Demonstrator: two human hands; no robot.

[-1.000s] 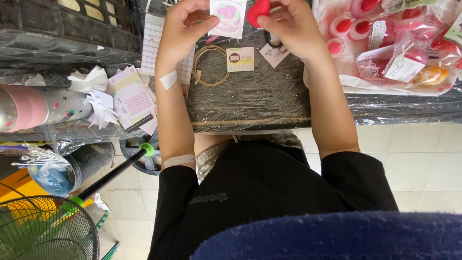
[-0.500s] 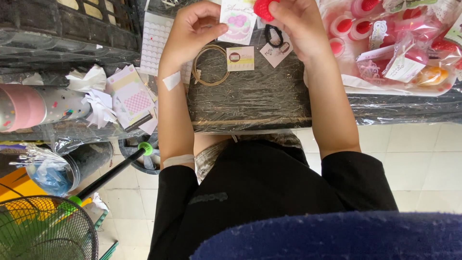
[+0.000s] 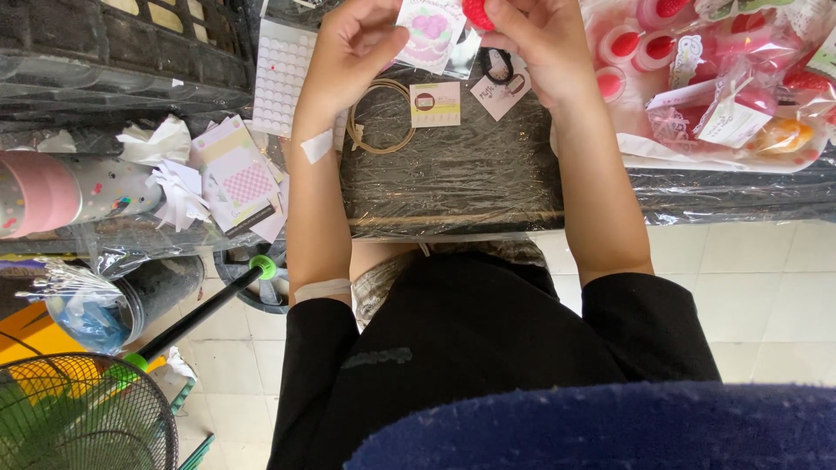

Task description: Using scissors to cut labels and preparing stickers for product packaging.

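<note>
- Head view: left hand (image 3: pixel 353 52) pinches the pink cake card (image 3: pixel 428 33).
- Right hand (image 3: pixel 535 43) pinches the red strawberry (image 3: pixel 477 12), just right of the card, touching it.

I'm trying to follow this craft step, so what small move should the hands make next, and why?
Probably bring the small red strawberry-shaped piece down onto the pink-printed paper card. The right hand pinches the red piece just above the card's right edge, while the left hand holds the card up over the plastic-wrapped dark board, so the two are nearly together.
</note>
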